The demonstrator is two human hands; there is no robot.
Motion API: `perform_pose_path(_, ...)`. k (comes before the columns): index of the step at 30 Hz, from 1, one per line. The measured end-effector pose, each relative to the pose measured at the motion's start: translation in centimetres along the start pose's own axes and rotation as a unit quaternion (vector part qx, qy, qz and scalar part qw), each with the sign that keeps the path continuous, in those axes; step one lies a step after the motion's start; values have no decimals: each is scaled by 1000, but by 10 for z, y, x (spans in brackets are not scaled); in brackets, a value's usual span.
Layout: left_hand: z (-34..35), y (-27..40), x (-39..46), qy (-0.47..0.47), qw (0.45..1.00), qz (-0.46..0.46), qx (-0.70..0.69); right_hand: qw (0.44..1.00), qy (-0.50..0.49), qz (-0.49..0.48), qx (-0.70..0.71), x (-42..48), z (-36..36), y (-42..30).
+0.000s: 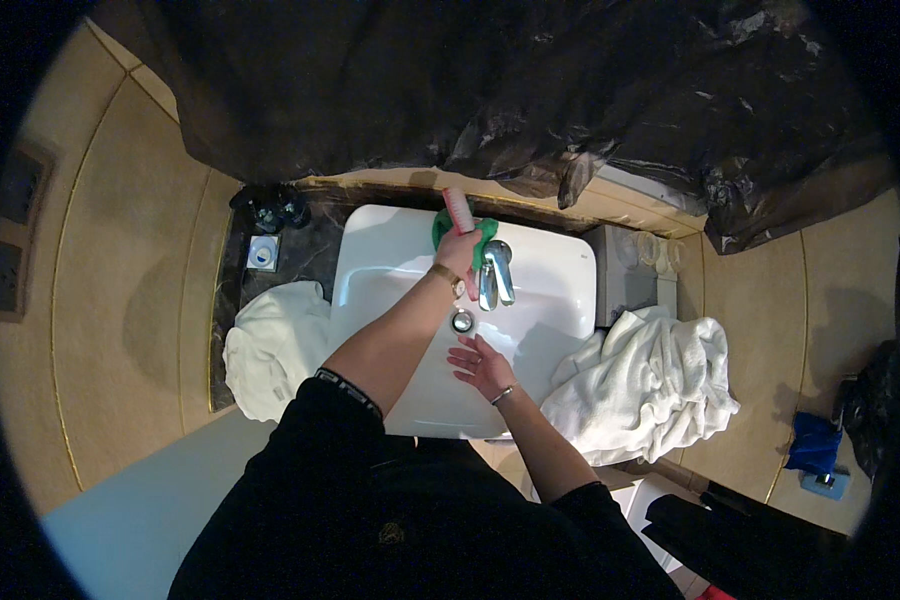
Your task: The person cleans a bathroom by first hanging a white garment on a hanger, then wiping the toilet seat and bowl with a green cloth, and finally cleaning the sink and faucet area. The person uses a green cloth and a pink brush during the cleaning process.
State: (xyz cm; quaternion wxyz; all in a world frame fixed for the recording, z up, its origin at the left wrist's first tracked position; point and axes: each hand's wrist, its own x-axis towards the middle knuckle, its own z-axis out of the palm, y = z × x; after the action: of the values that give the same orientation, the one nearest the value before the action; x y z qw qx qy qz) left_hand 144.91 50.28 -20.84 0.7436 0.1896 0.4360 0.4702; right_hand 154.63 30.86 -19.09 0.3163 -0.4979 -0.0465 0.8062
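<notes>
My left hand (457, 253), with a watch at its wrist, is at the back of the white washbasin (412, 405), left of the chrome faucet (501, 274). It grips what looks like a pink brush (459, 210) with pale bristles; a pink end (472, 286) shows below the fingers. A green cloth (487, 229) lies bunched around this hand, partly hidden by it. Over the bowl, just below the round metal drain stopper (462, 322), my right hand (484, 367) is held with fingers apart and nothing in it. Whether water runs I cannot tell.
White towels are heaped left (277, 352) and right (645, 382) of the basin. On the dark counter (307, 251) stand dark bottles (274, 214) and a small square box (263, 253). A grey box (626, 270) stands right. Black plastic sheeting (420, 90) hangs above the back edge.
</notes>
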Motion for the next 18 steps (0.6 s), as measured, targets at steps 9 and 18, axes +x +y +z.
perform_pose_path(9,14,-2,-96,-57,932,249,258,1000,11,-4,-14,-14,3,23)
perform_pose_path(18,-12,70,-181,-145,951,-79,260,981,13,-83,177,-1,33,11)
